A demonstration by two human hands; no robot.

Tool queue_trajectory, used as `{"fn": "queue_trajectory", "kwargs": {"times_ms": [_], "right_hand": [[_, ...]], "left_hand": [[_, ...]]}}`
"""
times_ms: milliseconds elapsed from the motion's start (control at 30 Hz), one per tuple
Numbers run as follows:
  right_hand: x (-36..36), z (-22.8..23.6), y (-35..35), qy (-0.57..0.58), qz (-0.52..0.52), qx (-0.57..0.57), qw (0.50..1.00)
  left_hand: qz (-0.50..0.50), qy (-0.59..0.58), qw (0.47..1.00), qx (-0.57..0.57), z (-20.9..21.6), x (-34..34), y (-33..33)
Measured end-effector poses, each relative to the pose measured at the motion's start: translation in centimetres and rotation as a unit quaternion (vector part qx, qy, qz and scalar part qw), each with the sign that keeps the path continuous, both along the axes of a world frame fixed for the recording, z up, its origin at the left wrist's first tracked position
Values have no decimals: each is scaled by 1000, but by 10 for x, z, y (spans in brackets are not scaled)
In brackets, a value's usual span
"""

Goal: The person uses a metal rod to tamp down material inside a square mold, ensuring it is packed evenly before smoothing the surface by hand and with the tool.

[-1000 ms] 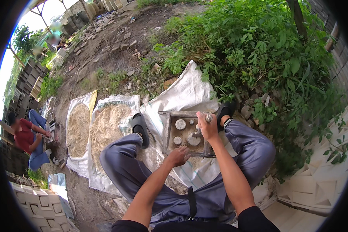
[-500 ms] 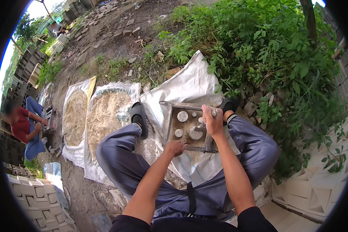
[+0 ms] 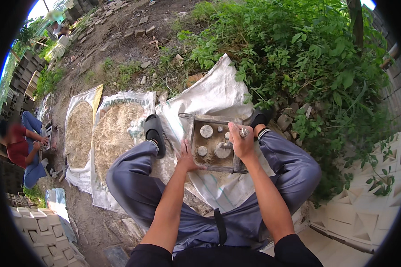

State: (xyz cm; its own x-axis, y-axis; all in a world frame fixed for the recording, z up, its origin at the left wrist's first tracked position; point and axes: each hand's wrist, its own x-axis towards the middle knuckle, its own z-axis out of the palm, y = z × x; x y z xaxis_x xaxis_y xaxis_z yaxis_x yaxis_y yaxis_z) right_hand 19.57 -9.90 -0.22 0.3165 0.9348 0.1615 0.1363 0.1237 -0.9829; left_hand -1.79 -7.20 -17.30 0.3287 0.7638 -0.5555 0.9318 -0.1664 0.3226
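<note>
Between my feet stands a square mould frame (image 3: 218, 169), grey and dusty, with a looped handle at its far left corner. Sandy material fills the inside, and several round pale discs of different sizes show in it, among them a large disc (image 3: 222, 150) and a smaller disc (image 3: 206, 131). My left hand (image 3: 186, 159) rests at the frame's near left corner, fingers spread, holding nothing. Over the frame's right side, my right hand (image 3: 242, 141) is wrapped round a tool with a shiny rounded metal end (image 3: 243, 132); its lower part is mostly hidden.
White sacking (image 3: 209, 98) lies under the frame. Left of my foot, two sacks carry heaps of pale sandy material (image 3: 116, 129). Leafy plants (image 3: 294, 58) crowd the far right, with patterned pale blocks (image 3: 361, 209) below. A person in red (image 3: 20, 149) sits at far left.
My left hand has moved from the frame's near edge to its left corner, and its fingers have spread. The right hand keeps its grip on the tool. The whole view has shifted slightly.
</note>
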Motion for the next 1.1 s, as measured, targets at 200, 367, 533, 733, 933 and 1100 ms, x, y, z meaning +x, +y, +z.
{"fn": "queue_trajectory", "kwargs": {"times_ms": [200, 367, 533, 733, 933, 1100], "right_hand": [[-8, 3, -2, 22, 6, -9, 1000], [-16, 17, -17, 73, -43, -8, 996], [-14, 32, -27, 35, -13, 18, 999], [-19, 17, -38, 18, -9, -41, 999], [-31, -4, -44, -29, -25, -43, 998], [-27, -12, -45, 5, -45, -81, 996]], "left_hand": [[3, -67, 998, 5, -34, -10, 0], [32, -95, 995, -23, -37, -12, 1], [15, -92, 996, -8, -31, -10, 2], [32, -107, 993, -38, -28, -11, 3], [46, -124, 990, -42, -24, -9, 3], [46, -137, 989, -25, -27, -11, 2]]}}
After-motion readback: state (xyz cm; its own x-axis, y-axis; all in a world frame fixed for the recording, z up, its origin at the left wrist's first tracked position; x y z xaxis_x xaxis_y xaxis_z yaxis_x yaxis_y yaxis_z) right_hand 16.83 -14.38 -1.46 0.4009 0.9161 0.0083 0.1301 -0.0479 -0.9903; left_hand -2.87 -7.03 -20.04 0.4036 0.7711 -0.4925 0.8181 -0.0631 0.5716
